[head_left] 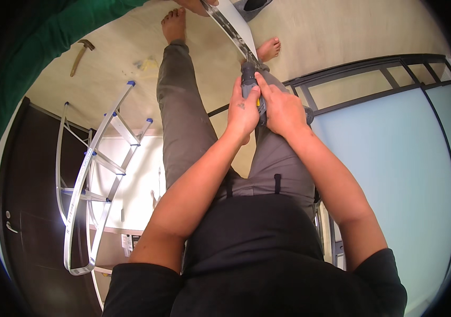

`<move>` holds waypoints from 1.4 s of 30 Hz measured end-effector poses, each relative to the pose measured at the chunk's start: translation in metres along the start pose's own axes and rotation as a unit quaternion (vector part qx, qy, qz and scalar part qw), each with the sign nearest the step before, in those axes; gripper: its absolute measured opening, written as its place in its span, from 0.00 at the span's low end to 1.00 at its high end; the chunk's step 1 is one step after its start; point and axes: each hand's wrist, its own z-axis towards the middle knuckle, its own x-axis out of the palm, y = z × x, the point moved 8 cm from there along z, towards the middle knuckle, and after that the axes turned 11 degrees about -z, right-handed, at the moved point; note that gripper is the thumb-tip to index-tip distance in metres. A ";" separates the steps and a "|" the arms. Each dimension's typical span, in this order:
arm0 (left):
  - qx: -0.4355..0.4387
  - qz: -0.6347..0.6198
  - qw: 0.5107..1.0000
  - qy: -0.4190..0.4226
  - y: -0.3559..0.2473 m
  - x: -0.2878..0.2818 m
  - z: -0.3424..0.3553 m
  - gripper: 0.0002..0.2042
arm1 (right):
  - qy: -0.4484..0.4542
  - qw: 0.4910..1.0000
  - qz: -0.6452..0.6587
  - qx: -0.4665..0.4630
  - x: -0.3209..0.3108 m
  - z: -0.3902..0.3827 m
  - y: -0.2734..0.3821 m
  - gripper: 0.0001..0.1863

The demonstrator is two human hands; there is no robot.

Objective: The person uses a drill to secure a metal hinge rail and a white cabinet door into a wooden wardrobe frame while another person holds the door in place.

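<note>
Grey-and-black, a power drill (248,79) is gripped by both hands, the left hand (244,111) and right hand (284,108) clamped together around its body above the floor (114,47). Its nose is held at the near end of a metal-edged white panel (239,26), whose far end is touched by another person's hand (198,6). A hammer (78,61) and aluminium stepladder (82,182) are seen at left.
</note>
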 end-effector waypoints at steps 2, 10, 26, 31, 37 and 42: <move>-0.021 -0.007 1.000 0.018 -0.001 0.003 -0.001 0.34 | 0.005 1.000 -0.010 -0.002 -0.003 0.001 0.000 0.51; -0.025 0.004 1.000 -0.010 0.000 0.003 0.003 0.34 | 0.022 1.000 -0.009 0.006 -0.009 0.003 -0.003 0.53; -0.033 -0.014 0.999 -0.012 0.000 0.009 0.004 0.34 | 0.046 0.999 0.003 -0.003 -0.011 0.007 -0.008 0.53; -0.028 -0.008 0.999 -0.016 -0.002 0.010 0.004 0.35 | 0.042 0.999 0.008 0.001 -0.012 0.007 -0.009 0.53; -0.028 -0.013 0.999 -0.016 -0.004 0.010 0.003 0.37 | 0.037 0.999 0.008 -0.003 -0.012 0.008 -0.009 0.50; -0.024 -0.009 1.000 -0.003 -0.008 0.012 0.002 0.36 | 0.034 0.999 0.008 -0.006 -0.008 0.008 -0.012 0.49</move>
